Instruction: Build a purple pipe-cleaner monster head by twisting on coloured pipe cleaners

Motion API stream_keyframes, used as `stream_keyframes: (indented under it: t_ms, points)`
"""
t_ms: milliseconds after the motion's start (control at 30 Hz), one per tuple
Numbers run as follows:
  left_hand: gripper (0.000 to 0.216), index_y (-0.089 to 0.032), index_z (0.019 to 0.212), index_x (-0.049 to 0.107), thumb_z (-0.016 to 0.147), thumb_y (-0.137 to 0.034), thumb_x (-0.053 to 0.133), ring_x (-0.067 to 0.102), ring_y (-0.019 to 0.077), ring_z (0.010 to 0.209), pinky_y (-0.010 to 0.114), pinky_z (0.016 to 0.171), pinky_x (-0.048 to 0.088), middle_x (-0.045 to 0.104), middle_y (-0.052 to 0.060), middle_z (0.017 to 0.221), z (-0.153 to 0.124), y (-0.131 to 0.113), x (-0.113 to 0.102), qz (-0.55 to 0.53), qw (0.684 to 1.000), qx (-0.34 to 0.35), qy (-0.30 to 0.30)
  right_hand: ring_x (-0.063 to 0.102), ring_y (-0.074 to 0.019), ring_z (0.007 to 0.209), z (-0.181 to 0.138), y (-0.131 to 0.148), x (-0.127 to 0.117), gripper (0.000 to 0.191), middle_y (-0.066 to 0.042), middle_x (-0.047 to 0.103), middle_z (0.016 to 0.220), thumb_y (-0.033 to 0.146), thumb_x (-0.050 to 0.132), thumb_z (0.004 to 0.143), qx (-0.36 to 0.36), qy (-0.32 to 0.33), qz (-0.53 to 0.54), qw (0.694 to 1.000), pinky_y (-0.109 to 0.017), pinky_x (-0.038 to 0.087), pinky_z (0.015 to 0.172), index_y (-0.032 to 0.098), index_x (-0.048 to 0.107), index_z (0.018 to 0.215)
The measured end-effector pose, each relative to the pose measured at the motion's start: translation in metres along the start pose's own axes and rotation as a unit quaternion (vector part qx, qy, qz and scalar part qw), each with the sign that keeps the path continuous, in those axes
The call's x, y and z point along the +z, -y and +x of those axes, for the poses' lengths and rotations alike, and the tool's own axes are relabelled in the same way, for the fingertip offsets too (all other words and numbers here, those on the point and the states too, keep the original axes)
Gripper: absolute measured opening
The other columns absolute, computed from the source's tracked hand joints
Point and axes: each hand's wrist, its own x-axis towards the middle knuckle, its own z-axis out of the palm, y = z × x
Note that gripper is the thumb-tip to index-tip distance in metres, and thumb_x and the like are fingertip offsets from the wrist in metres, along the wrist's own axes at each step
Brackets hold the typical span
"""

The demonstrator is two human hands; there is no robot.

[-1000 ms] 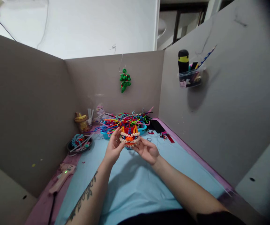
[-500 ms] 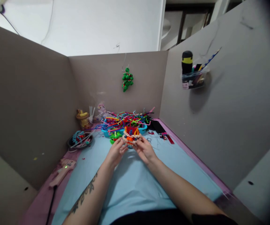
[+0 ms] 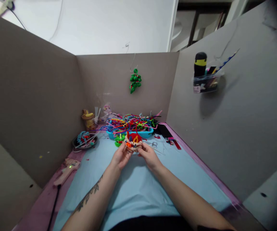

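Both my hands hold a small red, orange and cream pipe-cleaner figure [image 3: 133,141] low over the light blue mat [image 3: 138,189]. My left hand [image 3: 120,157] pinches its left side with closed fingers, and my right hand [image 3: 148,156] grips its right side the same way. Just left of the figure lies a small green pipe-cleaner piece [image 3: 118,140]. Right behind it stands a blue tray [image 3: 145,131] heaped with a tangle of coloured pipe cleaners [image 3: 131,122].
A pink glue gun [image 3: 66,167] with a lit green light lies at the left edge. A dark bowl [image 3: 84,140] of craft bits and a yellow jar [image 3: 88,118] stand back left. Grey cardboard walls surround the desk; a green ornament [image 3: 135,80] hangs on the back wall, a pen holder [image 3: 207,81] on the right.
My hands have lowered the figure from chest height toward the mat and moved it slightly farther away. The green piece, hidden before, now shows beside it.
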Motion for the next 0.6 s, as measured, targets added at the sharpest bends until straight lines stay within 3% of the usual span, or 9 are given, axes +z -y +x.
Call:
stream_keyframes:
  t_ms: [133, 200, 367, 433, 500, 600]
  points:
    - [0.028, -0.015, 0.097, 0.063, 0.088, -0.033, 0.044, 0.063, 0.0193, 0.091, 0.035, 0.082, 0.050, 0.067, 0.009, 0.097, 0.001, -0.004, 0.001, -0.022, 1.000, -0.019, 0.011, 0.056, -0.0148, 0.070, 0.001, -0.001, -0.001, 0.029, -0.001, 0.066, 0.084, 0.033, 0.066, 0.068, 0.014, 0.046, -0.035, 0.998, -0.023, 0.039, 0.056, 0.021, 0.067, 0.094]
    - [0.028, -0.015, 0.098, 0.063, 0.088, -0.032, 0.044, 0.062, 0.0197, 0.093, 0.036, 0.082, 0.050, 0.067, 0.009, 0.098, 0.002, -0.007, -0.001, -0.022, 0.999, -0.017, 0.016, 0.054, -0.0135, 0.064, 0.002, -0.002, -0.004, 0.030, 0.000, 0.065, 0.074, 0.029, 0.067, 0.064, 0.015, 0.035, -0.031, 0.999, -0.022, 0.038, 0.054, 0.020, 0.067, 0.093]
    - [0.024, -0.014, 0.096, 0.064, 0.086, -0.023, 0.045, 0.062, 0.0182, 0.092, 0.033, 0.081, 0.051, 0.067, 0.010, 0.099, 0.004, -0.015, -0.003, -0.050, 0.999, 0.016, -0.003, 0.053, -0.0113, 0.061, 0.012, -0.009, -0.022, 0.023, 0.002, 0.060, 0.068, 0.022, 0.067, 0.062, -0.014, -0.181, -0.007, 0.983, -0.020, 0.038, 0.050, 0.019, 0.064, 0.084]
    - [0.023, -0.013, 0.096, 0.064, 0.085, -0.020, 0.044, 0.063, 0.0187, 0.092, 0.033, 0.078, 0.052, 0.066, 0.011, 0.099, 0.002, -0.018, -0.002, -0.067, 0.998, 0.009, -0.011, 0.055, -0.0112, 0.062, 0.016, -0.012, -0.028, 0.025, 0.002, 0.061, 0.071, 0.020, 0.069, 0.060, 0.026, -0.229, 0.037, 0.972, -0.018, 0.038, 0.049, 0.020, 0.061, 0.084]
    - [0.024, -0.013, 0.096, 0.063, 0.086, -0.018, 0.041, 0.063, 0.0184, 0.089, 0.032, 0.075, 0.053, 0.066, 0.011, 0.098, 0.001, -0.020, 0.000, -0.090, 0.996, -0.002, -0.022, 0.060, -0.0130, 0.063, 0.018, -0.014, -0.032, 0.029, 0.002, 0.063, 0.074, 0.022, 0.071, 0.060, 0.105, -0.198, 0.102, 0.969, -0.019, 0.040, 0.048, 0.021, 0.058, 0.086]
    - [0.026, -0.012, 0.096, 0.062, 0.087, -0.016, 0.039, 0.064, 0.0170, 0.086, 0.030, 0.075, 0.053, 0.066, 0.012, 0.098, -0.001, -0.021, 0.002, -0.123, 0.992, -0.014, -0.031, 0.065, -0.0170, 0.065, 0.019, -0.015, -0.030, 0.034, -0.001, 0.067, 0.082, 0.028, 0.070, 0.065, 0.178, -0.091, 0.182, 0.963, -0.023, 0.044, 0.049, 0.023, 0.056, 0.095]
